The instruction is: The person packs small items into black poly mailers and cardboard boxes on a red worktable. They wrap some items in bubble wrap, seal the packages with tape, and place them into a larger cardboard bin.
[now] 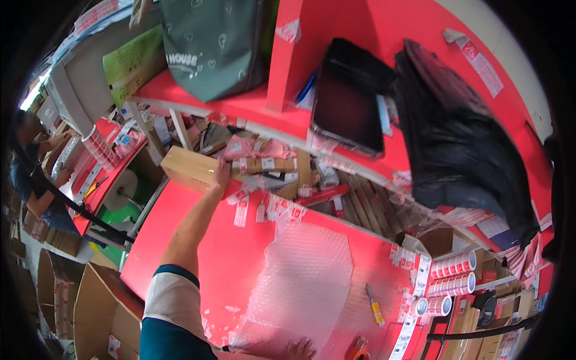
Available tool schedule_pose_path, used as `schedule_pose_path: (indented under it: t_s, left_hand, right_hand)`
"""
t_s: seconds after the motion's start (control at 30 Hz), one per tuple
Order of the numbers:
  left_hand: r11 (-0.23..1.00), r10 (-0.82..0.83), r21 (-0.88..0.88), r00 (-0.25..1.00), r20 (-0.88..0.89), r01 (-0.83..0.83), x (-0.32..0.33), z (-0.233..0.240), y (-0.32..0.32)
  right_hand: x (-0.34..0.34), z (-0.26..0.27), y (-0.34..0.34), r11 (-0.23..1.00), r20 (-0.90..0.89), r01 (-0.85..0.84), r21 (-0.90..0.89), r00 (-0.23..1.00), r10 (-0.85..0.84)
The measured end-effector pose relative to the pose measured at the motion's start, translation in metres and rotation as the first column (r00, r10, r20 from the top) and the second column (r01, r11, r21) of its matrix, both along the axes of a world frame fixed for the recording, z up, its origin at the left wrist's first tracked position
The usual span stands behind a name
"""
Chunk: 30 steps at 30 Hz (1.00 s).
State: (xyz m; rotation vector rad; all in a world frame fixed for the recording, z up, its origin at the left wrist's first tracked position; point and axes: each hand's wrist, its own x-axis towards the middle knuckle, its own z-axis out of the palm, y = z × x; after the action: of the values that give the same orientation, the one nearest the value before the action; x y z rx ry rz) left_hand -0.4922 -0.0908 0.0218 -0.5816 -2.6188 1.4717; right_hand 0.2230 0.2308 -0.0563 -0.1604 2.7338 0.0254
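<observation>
My left hand [220, 174] grips the right end of a long brown cardboard box [189, 166] at the far left corner of the red table [180, 225]. Near the bottom edge of the view, my right hand [301, 348] lies with spread fingers on the lower end of a sheet of bubble wrap [306, 279] spread over the table. To the right of the wrap lies a yellow utility knife [375, 307] with its blade showing. An orange tape dispenser [358, 348] is partly visible at the bottom edge.
Rolls of printed tape [452, 274] sit at the right. A red shelf [252, 105] holds a green bag [216, 49], a black tablet [348, 108] and black cloth [459, 126]. Packages [265, 164] lie beyond the table. Open cartons [103, 310] stand lower left; another person [38, 193] works at far left.
</observation>
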Motion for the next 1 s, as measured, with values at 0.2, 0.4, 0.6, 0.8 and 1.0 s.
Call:
schedule_pose_path:
  t_s: [0.2,0.4,0.6,0.8,1.0]
  left_hand:
    - [0.686,-0.296,0.657,0.945,-0.142,0.313,0.141,0.127,-0.054]
    - [-0.685,-0.172,0.63,0.922,0.348,-0.366,0.369,0.252,-0.063]
    - [-0.733,-0.452,0.196,0.682,0.575,-0.651,0.526,0.123,0.038]
    - [-0.516,-0.534,0.322,0.592,0.604,-0.794,0.534,0.005,0.069]
    - [-0.665,-0.251,0.538,0.833,0.492,-0.518,0.533,-0.051,0.051]
  right_hand:
    - [-0.054,0.081,0.006,0.871,0.039,0.221,-0.438,0.973,-0.227]
    - [-0.152,0.139,0.0,-0.172,0.259,0.193,-0.966,0.744,-0.616]
    - [-0.125,0.166,0.037,-0.331,0.341,0.162,-0.93,0.72,-0.604]
    - [-0.119,0.096,0.073,-0.14,0.326,0.319,-0.937,0.661,-0.676]
    - [-0.087,0.043,0.105,0.167,-0.034,0.256,-0.952,0.454,-0.89]
